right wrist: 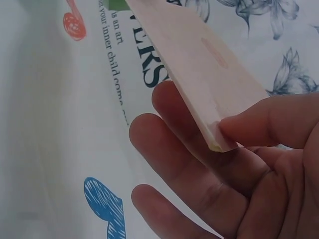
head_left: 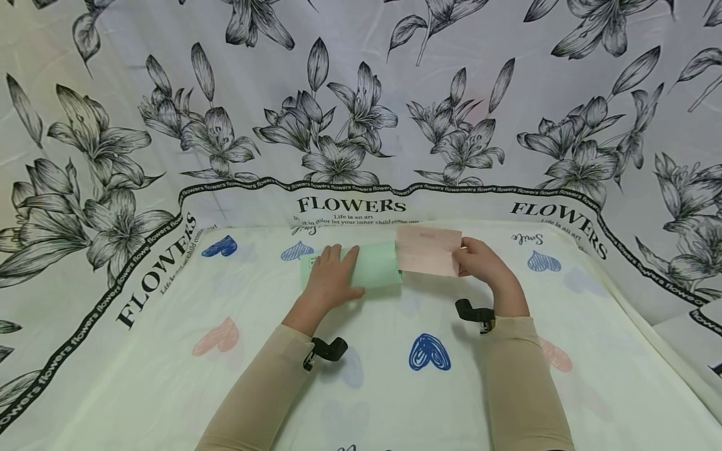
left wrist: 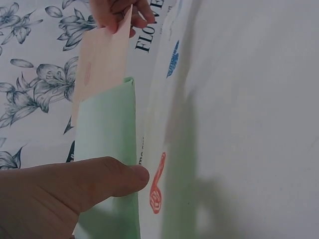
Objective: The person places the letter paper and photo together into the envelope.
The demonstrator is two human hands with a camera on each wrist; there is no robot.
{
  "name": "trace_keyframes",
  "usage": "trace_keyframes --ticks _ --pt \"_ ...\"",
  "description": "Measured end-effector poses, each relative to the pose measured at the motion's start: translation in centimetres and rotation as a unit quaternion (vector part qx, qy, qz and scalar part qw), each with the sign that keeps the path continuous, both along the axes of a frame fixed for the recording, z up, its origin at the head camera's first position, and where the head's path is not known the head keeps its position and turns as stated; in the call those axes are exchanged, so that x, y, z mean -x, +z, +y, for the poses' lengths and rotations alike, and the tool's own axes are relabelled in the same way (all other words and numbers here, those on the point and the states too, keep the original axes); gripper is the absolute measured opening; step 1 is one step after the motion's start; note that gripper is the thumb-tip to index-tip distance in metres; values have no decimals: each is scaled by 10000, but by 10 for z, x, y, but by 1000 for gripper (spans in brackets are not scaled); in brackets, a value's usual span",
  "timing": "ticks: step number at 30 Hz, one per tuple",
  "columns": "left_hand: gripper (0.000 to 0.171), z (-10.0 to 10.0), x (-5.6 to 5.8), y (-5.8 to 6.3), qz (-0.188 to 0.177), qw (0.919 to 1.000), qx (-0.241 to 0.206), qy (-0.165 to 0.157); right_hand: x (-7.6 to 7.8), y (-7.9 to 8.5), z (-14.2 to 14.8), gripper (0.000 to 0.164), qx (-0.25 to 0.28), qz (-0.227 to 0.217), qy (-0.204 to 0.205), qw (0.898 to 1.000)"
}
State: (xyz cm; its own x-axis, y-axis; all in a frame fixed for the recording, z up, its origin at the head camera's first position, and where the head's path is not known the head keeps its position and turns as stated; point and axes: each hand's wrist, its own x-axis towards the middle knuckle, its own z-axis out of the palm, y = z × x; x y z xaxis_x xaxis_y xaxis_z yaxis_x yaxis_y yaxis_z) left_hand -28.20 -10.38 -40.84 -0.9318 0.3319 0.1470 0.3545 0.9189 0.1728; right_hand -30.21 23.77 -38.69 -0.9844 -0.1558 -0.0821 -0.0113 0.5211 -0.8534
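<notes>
My left hand [head_left: 333,279] holds a flat green paper sleeve [head_left: 375,263], its fingers spread over the far face. In the left wrist view the thumb lies across the near face of the green sleeve [left wrist: 107,129]. To the right, my right hand [head_left: 479,260] pinches a pale pink folded paper [head_left: 429,250] by its right end, between thumb and index finger. The other fingers sit loosely below the pink paper [right wrist: 199,69] in the right wrist view. The pink paper's left end overlaps the sleeve's right end; the sleeve's edge hides part of it.
A white cloth with printed hearts [head_left: 430,352] covers the table. Behind it hangs a floral curtain [head_left: 350,119] with a black lettered band. Small black wrist cameras [head_left: 476,313] are strapped on over beige sleeves [head_left: 521,382].
</notes>
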Motion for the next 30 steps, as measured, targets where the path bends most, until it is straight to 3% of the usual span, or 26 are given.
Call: trace_keyframes --ticks 20,30 --pt "99 0 -3 3 109 9998 -106 98 -4 2 7 46 -340 39 -23 9994" --pt "97 -1 -3 2 -34 9996 -140 242 -3 1 8 44 -269 96 228 9993"
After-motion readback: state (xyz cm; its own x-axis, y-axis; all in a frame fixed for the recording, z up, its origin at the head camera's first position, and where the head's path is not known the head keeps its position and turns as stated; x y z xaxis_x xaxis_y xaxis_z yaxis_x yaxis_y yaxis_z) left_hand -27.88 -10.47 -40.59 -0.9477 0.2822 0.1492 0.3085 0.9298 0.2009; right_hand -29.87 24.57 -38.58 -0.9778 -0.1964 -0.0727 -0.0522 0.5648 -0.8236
